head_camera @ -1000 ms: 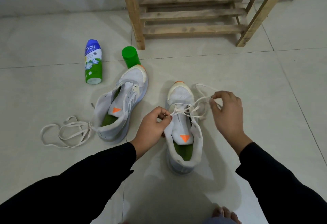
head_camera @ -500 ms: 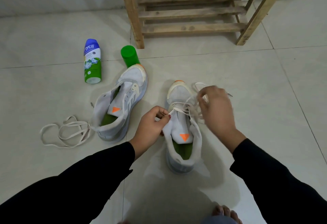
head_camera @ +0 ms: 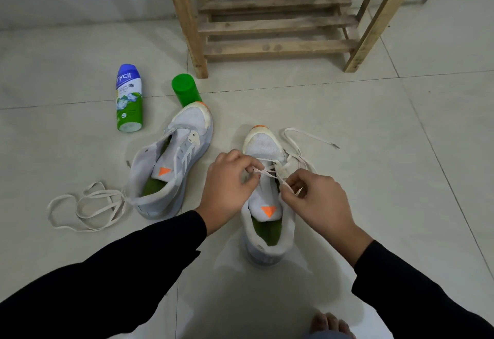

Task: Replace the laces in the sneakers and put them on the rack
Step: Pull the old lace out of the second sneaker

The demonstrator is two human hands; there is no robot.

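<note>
Two sneakers sit on the tiled floor [head_camera: 374, 178], toes toward the wooden rack [head_camera: 275, 28] behind them. The far sneaker [head_camera: 171, 170] lies left of the near sneaker [head_camera: 267, 221], with a loose lace [head_camera: 85, 205] at its heel, a canister [head_camera: 185, 92] at its toe and a bottle [head_camera: 129, 98] on its side further left. Over the near sneaker, the left hand [head_camera: 230, 186] and right hand [head_camera: 318, 199] pinch its threaded lace [head_camera: 307, 135].

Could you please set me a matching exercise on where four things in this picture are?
Things:
1. partly laced white mesh sneaker
2. loose white flat lace
3. green plastic cylindrical cap
4. bare wooden slatted rack

Places:
A. by the far wall
B. its threaded lace pinched by left hand and right hand
C. on the tiles, left of the unlaced white sneaker
D. behind that sneaker's toe

Pairs: 1-B, 2-C, 3-D, 4-A.
</note>
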